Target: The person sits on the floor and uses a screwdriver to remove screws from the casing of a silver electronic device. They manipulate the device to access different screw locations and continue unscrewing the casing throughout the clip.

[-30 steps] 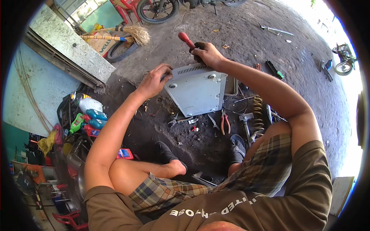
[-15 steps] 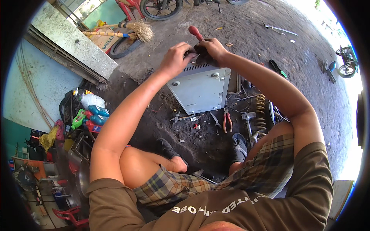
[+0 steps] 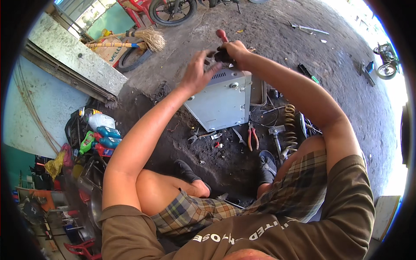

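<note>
Beyond the grey metal case (image 3: 219,102), my right hand (image 3: 235,54) is closed round a tool with a red rounded handle (image 3: 222,35). That handle sticks out past the fingers; the tool's working end is hidden, so its kind does not show. Dark, dirty fingertips and shadow hide whatever else lies in that grip. Just to its left, my left hand (image 3: 197,73) has thumb and fingers spread apart, slightly smeared by motion, with nothing visible in it. Both hands are above the case's far edge, by its vent slots.
Between my feet and the case lie red-handled pliers (image 3: 253,136), other pliers (image 3: 197,136) and small scraps. A coil spring (image 3: 290,123) and a metal tray (image 3: 259,93) are at the right. Bottles (image 3: 108,131) stand left; a straw broom (image 3: 151,40) lies farther off.
My left hand has opened out, its thumb and fingers parting beside the right hand. My right hand still grips the red-handled tool. The whole view has shifted slightly.
</note>
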`<state>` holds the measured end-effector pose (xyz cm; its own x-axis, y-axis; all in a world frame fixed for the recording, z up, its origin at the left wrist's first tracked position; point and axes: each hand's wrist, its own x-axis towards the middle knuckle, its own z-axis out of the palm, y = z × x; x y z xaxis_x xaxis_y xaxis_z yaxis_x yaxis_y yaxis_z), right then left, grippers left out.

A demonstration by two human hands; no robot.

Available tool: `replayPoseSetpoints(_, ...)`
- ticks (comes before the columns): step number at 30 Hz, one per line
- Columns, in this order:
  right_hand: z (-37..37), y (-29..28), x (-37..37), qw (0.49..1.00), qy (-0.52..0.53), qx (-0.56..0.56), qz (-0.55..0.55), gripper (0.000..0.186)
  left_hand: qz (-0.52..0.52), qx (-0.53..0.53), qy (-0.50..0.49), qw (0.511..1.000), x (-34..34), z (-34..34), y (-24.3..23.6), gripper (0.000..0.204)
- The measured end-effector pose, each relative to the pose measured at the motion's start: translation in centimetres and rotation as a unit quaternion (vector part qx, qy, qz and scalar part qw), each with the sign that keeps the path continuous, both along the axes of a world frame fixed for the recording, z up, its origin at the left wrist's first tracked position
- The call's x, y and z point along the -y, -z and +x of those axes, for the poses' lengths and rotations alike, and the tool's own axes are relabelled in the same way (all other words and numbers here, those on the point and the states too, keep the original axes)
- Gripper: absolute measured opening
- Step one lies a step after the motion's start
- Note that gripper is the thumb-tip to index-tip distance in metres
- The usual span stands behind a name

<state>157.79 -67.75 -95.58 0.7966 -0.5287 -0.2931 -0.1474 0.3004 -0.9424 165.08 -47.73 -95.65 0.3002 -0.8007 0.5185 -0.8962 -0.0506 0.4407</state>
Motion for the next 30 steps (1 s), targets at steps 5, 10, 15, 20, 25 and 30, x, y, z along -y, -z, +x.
replayPoseSetpoints(5,1.6,5.3,10.8,0.994,0.072,-0.041,-0.078,0.028,0.125,0.119,0.13,0.976,1.6,-3.9,0.1,0.085)
replayPoseSetpoints(10,0.6,8.6,12.3,0.954,0.024,-0.164,-0.249,0.036,0.226,0.209,0.074,0.949,1.7,-5.5,-0.3,0.09)
replayPoseSetpoints(15,-1.5,8.9,12.5,0.874,0.049,-0.259,-0.408,0.041,0.257,0.195,0.026,0.946,3.3,-6.6,-0.2,0.095)
replayPoseSetpoints(20,-4.4,6.4,9.6,0.868,0.059,-0.065,-0.489,0.039,0.243,0.196,0.014,0.95,3.8,-5.0,0.1,0.093)
replayPoseSetpoints(25,-7.8,3.1,6.4,0.834,0.128,0.124,-0.522,0.036,0.226,0.193,0.009,0.955,4.8,-4.0,0.3,0.088)
replayPoseSetpoints(30,-11.9,2.3,3.3,0.841,0.029,0.072,-0.536,0.034,0.231,0.173,-0.004,0.958,4.7,-3.9,0.0,0.088)
